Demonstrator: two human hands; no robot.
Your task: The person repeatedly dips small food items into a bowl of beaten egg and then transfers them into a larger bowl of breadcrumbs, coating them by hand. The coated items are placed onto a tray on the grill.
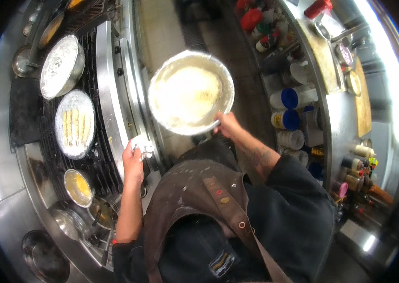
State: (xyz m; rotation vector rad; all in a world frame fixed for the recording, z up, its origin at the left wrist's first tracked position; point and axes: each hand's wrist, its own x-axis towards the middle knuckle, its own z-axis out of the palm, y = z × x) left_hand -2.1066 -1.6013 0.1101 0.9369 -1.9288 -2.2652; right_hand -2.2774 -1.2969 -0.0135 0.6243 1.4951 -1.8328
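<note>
My right hand (227,124) grips the rim of a large metal bowl (227,95), held over the aisle floor with a pale, breadcrumb-like coating inside. My left hand (135,155) is near the stove's front edge, its fingers closed around a crumpled white cloth or paper (143,145). On the black grates to the left, an oval metal tray (88,139) carries several coated, stick-shaped pieces (75,123). Beyond it stands a second metal bowl (75,76) with white powder, tilted in view. Nearer me is a small metal bowl (91,196) with a yellow mixture (79,185).
Pans and a metal strainer (65,223) lie at the lower left beside the grates (103,166). At the right, a steel counter (339,120) holds cutting boards (363,109) and bottles (364,151). Lidded tubs (286,119) fill the shelf under it.
</note>
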